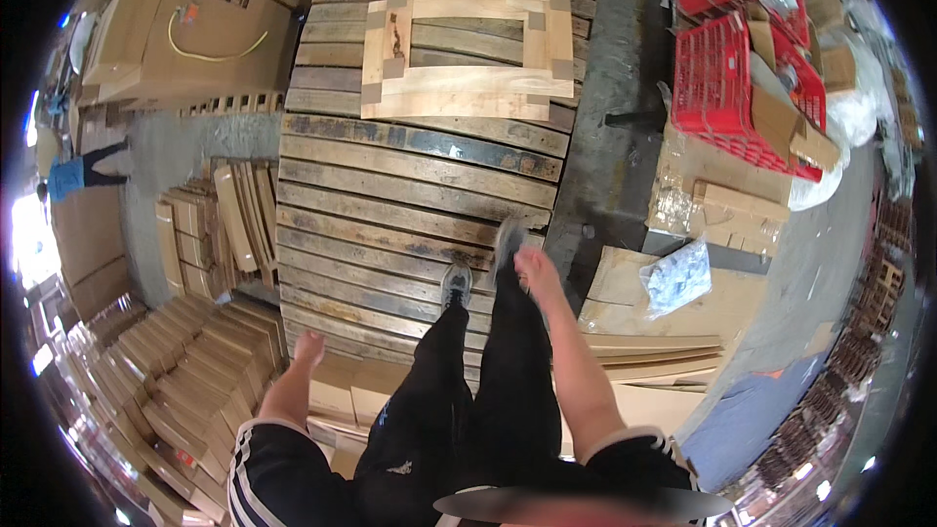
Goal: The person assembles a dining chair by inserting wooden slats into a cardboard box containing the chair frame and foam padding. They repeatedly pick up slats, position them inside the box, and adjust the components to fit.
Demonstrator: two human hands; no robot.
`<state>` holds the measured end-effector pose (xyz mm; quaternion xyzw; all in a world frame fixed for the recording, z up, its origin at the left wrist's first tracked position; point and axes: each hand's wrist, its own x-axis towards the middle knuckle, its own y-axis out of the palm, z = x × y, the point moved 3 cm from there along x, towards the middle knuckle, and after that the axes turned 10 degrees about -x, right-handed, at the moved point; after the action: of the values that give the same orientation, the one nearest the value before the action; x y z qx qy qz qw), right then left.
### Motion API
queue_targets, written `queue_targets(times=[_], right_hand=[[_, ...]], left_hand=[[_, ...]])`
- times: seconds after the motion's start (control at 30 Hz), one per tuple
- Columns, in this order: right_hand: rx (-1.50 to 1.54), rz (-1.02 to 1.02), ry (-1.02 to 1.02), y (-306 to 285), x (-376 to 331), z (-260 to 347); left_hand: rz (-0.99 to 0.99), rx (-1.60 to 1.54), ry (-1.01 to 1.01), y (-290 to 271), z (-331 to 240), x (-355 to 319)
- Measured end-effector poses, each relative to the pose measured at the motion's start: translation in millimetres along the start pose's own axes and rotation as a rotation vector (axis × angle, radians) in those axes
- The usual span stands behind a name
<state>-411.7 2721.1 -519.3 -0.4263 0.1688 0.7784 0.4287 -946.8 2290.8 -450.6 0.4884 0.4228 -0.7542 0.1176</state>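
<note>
My right hand (532, 266) hangs beside my right thigh, its fingers loosely curled with nothing in them. Lower on the left, my left hand (310, 346) is seen end-on, its fingers drawn in and no object showing. Both hands are apart from everything around them. My feet stand on a platform of wooden slats (390, 192), one shoe ahead of the other. Farther off on these slats lies a flat rectangular frame of pale boards (464, 88), with grey-brown patches at its corners and an open middle.
At right, red plastic crates (711, 73) hold cardboard and wrapped items. A clear plastic bag (680, 278) lies on cardboard nearer me. Stacked flat cartons (210, 361) flank the platform at left, below a big cardboard box (195, 34). A person in blue (68, 176) is at far left.
</note>
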Motion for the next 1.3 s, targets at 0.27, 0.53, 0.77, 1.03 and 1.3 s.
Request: queue_targets(times=[0.27, 0.53, 0.77, 1.03, 1.3], right_hand=[[-1.024, 0.248, -0.093, -46.3, 315.1, 160.2], [-1.431, -0.076, -0.420, -2.8, 582.4, 287.9], [-1.746, -0.263, -0.584, 65.2, 616.9, 279.3], [-1.617, -0.071, -0.672, 110.2, 579.8, 278.3], [-1.600, 0.010, -0.573, 119.5, 561.1, 207.3]], left_hand=[[0.367, -0.681, -0.157, 122.0, -217.0, -162.8], [0.420, -0.908, -0.380, 38.5, -303.6, -197.1], [0.476, -0.964, -0.483, 10.0, -311.6, -163.6], [0.486, -0.986, -0.483, -6.0, -287.4, -114.2], [0.561, -0.879, -0.406, -18.8, -234.9, -62.4]])
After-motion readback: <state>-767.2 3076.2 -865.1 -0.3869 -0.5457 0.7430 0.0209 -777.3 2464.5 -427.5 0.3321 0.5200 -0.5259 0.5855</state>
